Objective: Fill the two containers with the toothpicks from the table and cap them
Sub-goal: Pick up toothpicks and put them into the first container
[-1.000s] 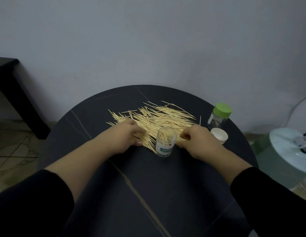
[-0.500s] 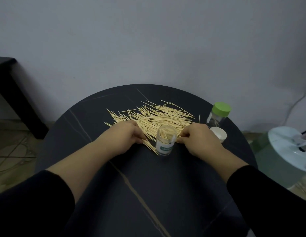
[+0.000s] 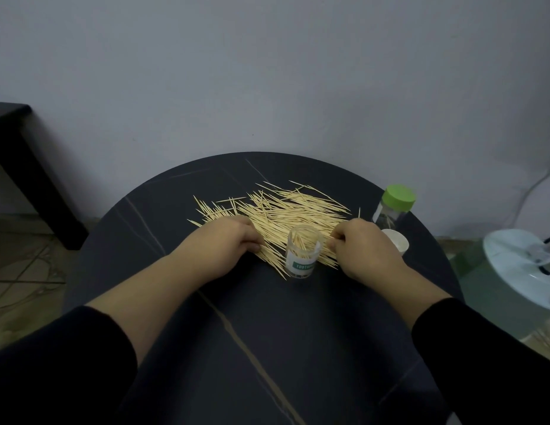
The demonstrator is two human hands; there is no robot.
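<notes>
My left hand (image 3: 227,250) lies knuckles-up on the dark round table (image 3: 267,348), at the near left edge of the toothpicks (image 3: 286,211); its fingers (image 3: 253,239) are curled in tight, with the tips and thumb closed on the sticks beneath them. How many they hold I cannot tell. My right hand (image 3: 364,251) mirrors it on the other side; its fingertips (image 3: 336,237) are bunched narrow and pinch the near right end of the same heap.

Between my two hands, just beside each and touching neither, stands the open container (image 3: 303,253) — clear, upright, uncapped, with a green label low on its wall and a cluster of toothpicks standing inside; loose sticks lie against its base.

The rest of the toothpicks fan out behind it toward the wall, mostly lying crosswise. Beyond my right hand stands the second container (image 3: 390,210) near the table's right edge, its green cap on; a white cap (image 3: 396,242) lies just in front of it, partly behind my knuckles.

Off the table — a black side table (image 3: 13,133) at the left, and a pale round object (image 3: 519,265) on the floor at the right.
</notes>
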